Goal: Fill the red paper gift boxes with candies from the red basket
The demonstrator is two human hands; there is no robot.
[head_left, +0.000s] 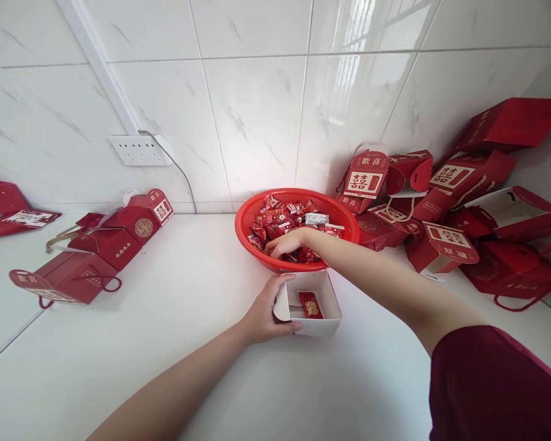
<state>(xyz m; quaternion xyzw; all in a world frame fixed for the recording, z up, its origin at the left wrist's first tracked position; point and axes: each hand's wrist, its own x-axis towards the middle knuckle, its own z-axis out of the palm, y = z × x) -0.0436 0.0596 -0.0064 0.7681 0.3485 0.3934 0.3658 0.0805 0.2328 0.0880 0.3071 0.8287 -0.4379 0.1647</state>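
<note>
My left hand [265, 309] is closed around the left side of an open gift box [319, 326] with white inner walls, thumb and fingers on its edges. One red-and-gold wrapped sweet [311, 305] lies inside the box. Right behind it stands a red plastic basket [241, 229] holding many wrapped candies [275, 217], mostly red, with a silvery one [316, 218] among them. My right hand [285, 243] reaches over the basket's front rim into the candies. Its fingers are curled down and pressed together, and their tips are hidden, so what they hold cannot be made out.
Several red gift boxes [105, 245] stand in a row at the left, with another red box [13, 211] at the far left. More red boxes [450, 245] are piled at the right. A power strip [141, 150] with a cable [181, 171] is on the tiled wall behind the white table [174, 288].
</note>
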